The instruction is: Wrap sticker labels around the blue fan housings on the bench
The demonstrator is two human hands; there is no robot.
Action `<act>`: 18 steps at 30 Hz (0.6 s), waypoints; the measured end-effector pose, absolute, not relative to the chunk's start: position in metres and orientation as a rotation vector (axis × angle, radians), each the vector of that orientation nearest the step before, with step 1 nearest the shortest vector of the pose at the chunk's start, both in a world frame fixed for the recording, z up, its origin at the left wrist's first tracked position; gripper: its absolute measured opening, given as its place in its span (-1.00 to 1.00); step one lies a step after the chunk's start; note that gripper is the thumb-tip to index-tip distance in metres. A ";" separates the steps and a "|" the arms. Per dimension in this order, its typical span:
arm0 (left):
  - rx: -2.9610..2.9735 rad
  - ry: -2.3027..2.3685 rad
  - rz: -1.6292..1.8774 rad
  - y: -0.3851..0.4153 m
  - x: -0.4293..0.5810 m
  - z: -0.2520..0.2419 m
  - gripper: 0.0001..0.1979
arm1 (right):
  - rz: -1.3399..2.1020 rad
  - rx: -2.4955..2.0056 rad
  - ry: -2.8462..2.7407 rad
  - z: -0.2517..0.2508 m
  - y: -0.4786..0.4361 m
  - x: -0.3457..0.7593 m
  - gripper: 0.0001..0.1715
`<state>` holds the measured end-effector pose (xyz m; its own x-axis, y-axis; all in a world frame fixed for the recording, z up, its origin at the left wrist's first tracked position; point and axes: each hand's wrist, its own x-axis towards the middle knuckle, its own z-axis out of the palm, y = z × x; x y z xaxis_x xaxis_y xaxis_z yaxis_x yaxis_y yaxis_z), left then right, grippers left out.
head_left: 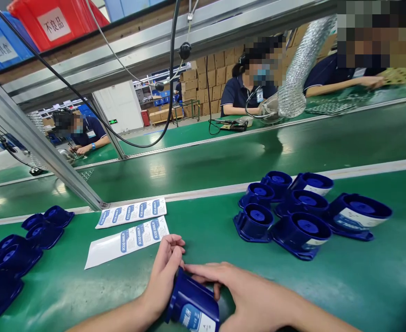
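Note:
Near the bottom edge of the head view, a dark blue plastic housing (195,299) lies on its side, with a blue-and-white label on its curved wall. My left hand (164,274) is closed around its flanged end, the fingers partly hidden behind it. From the other side my right hand (247,293) grips the housing, its fingers reaching over the top towards my left hand. Ahead of my left hand lie two label sheets, the nearer sheet (102,251) partly peeled and the farther sheet (131,213) behind it, both printed with the same kind of label.
Several blue housings (307,228), some labelled, stand at the right; more housings (18,253) are at the left. A slanted metal post (61,152) meets the bench by the sheets. Beyond a green conveyor belt (196,163), people work. A black cable (171,83) hangs overhead.

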<state>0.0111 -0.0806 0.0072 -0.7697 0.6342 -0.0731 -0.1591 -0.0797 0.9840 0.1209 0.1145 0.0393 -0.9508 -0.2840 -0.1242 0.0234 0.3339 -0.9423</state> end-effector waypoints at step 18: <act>0.431 1.188 2.097 -0.086 0.008 -0.005 -0.34 | -2.592 -0.093 1.752 0.006 0.112 0.107 0.02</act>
